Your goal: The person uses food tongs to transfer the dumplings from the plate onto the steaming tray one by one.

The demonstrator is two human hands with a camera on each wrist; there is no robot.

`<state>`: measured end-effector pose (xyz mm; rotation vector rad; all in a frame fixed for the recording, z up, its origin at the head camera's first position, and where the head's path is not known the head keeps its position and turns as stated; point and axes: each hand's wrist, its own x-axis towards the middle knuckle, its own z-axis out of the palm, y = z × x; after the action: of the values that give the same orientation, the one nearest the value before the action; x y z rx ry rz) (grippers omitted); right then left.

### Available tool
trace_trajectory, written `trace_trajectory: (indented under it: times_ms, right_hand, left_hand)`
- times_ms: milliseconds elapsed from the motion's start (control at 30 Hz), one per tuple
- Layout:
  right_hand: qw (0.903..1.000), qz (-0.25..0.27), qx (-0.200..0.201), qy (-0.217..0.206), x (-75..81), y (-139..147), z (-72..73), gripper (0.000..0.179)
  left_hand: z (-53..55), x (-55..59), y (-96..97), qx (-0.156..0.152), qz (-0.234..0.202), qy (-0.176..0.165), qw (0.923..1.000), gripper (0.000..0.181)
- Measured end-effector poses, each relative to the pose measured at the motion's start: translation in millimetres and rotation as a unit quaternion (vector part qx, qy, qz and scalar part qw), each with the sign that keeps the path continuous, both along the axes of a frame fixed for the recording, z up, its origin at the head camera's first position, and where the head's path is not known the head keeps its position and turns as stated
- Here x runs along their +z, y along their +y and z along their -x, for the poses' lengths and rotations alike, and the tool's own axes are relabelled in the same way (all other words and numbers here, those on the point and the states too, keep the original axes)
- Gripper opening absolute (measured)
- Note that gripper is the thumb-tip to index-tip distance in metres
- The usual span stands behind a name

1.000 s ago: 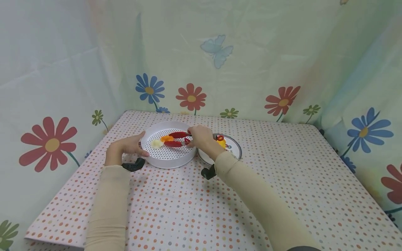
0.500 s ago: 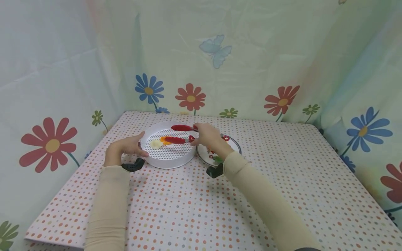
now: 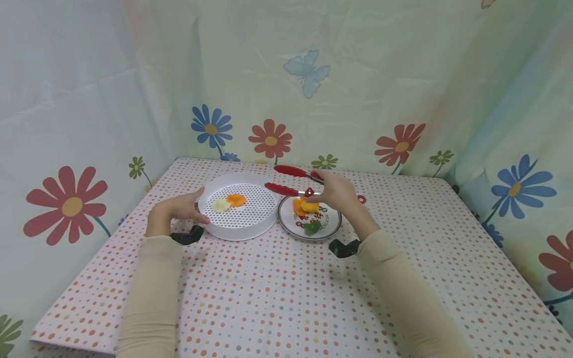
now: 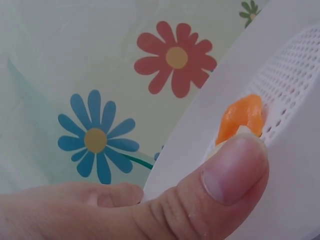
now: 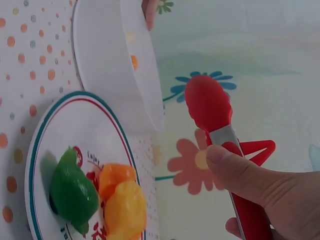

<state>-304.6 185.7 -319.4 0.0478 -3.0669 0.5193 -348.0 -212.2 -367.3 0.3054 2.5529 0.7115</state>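
Observation:
My right hand (image 3: 337,191) grips red-headed tongs (image 3: 286,190) by the handles, above the plate. The tongs' two heads stand apart with nothing between them. On the patterned plate (image 3: 329,226) lie a green toy pepper (image 5: 75,192), an orange piece (image 5: 116,179) and a yellow piece (image 5: 126,207). To the plate's left stands a white perforated steamer basket (image 3: 243,232). It holds an orange piece (image 3: 236,200) beside a pale yellowish piece (image 3: 221,205). My left hand (image 3: 181,205) holds the basket's left side, thumb near the front, fingers farther back.
A dotted cloth (image 3: 268,298) covers the table. Flower-print curtain (image 3: 358,89) hangs behind and at both sides. A dark device is strapped at each wrist, including the right wrist mount (image 3: 343,248).
The right hand and tongs have lifted out of the basket and moved right, over the plate. The orange piece stays in the basket. My left hand has barely moved.

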Motion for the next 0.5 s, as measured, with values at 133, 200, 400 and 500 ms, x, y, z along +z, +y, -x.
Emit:
trace_trajectory:
  times_ms: [133, 200, 400, 500]
  right_hand:
    - [1.0, 0.0, -0.005, 0.005, -1.5, 19.5, -4.7, 0.088]
    - [1.0, -0.004, -0.003, 0.008, -3.4, 29.3, -5.9, 0.087]
    - [0.9991, 0.008, 0.041, -0.008, -9.7, 65.9, -11.0, 0.086]
    - [0.9975, 0.019, 0.061, -0.03, -14.9, 85.8, -13.8, 0.088]
  left_hand:
    - [1.6, -2.4, -1.4, -0.003, -0.002, 0.003, 1.0, 0.131]
    - [1.9, -3.2, -1.6, -0.005, 0.002, 0.006, 1.0, 0.132]
    - [2.6, -4.1, -1.2, -0.003, 0.008, 0.008, 0.9999, 0.135]
    - [2.4, -3.9, -1.3, -0.001, 0.005, 0.007, 1.0, 0.135]
